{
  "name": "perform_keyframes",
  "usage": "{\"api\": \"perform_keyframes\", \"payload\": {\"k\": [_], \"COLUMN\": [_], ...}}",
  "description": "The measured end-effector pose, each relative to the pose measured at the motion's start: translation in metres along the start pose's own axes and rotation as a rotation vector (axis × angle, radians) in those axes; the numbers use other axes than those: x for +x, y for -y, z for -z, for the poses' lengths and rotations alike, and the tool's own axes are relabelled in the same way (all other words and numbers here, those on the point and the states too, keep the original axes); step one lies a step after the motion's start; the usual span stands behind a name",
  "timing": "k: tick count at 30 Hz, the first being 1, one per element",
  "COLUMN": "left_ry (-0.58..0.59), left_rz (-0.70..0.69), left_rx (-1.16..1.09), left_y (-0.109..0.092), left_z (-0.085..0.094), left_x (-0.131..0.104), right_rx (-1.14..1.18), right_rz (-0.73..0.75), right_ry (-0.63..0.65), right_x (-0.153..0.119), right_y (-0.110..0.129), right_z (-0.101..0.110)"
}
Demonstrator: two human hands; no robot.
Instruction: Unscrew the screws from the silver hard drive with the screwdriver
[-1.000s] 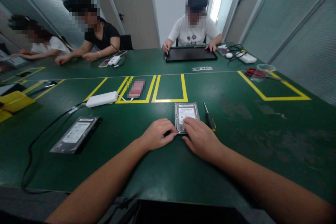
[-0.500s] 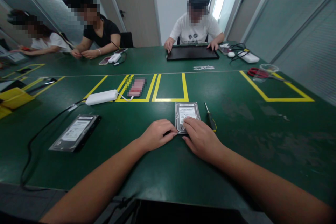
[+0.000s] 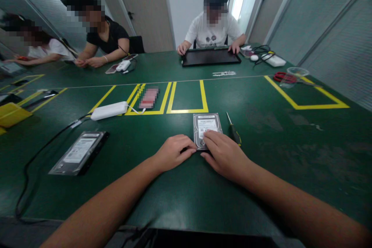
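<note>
A silver hard drive (image 3: 200, 123) with a white label lies flat on the green table, directly ahead of me. At its lower left corner, my left hand (image 3: 175, 152) is closed, thumb and fingertips pinched against the edge. My right hand (image 3: 225, 153) bends over the drive's lower right part, fingers on the label and thumb by the near edge. Those fingers hide part of the drive. Just to the right lies a screwdriver (image 3: 234, 133) with a dark and yellow handle, its tip pointing away from me.
Another hard drive (image 3: 80, 151) lies at left in a clear bag. Behind it, a white power strip (image 3: 109, 111) with a black cable sits near a phone (image 3: 149, 98). Across the table a person handles a black panel (image 3: 210, 57). Red-handled pliers or cable (image 3: 284, 78) lie at far right.
The camera view has tilted slightly, so the surroundings shift a little. Both hands stay at the hard drive, nearly unmoved.
</note>
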State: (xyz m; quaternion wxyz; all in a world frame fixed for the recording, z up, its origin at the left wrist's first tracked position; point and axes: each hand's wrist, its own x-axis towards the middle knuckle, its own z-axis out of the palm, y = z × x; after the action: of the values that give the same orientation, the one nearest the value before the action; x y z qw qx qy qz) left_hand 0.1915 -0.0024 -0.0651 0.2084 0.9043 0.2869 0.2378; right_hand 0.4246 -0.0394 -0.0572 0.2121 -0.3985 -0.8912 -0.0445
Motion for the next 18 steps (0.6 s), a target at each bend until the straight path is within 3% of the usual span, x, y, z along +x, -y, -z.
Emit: {"api": "perform_keyframes", "payload": {"k": [11,18], "left_ry": [0.023,0.015], "left_rz": [-0.001,0.029], "left_rx": [-0.014,-0.038], "left_y": [0.001,0.002], "left_z": [0.005,0.006], "left_x": [-0.003,-0.006], "right_rx": [-0.042,-0.183], "right_rz": [-0.049,-0.305], "right_ry": [0.031,0.174], "right_x": [0.002,0.005], "right_y": [-0.002,-0.019], "right_z": [0.015,0.047]}}
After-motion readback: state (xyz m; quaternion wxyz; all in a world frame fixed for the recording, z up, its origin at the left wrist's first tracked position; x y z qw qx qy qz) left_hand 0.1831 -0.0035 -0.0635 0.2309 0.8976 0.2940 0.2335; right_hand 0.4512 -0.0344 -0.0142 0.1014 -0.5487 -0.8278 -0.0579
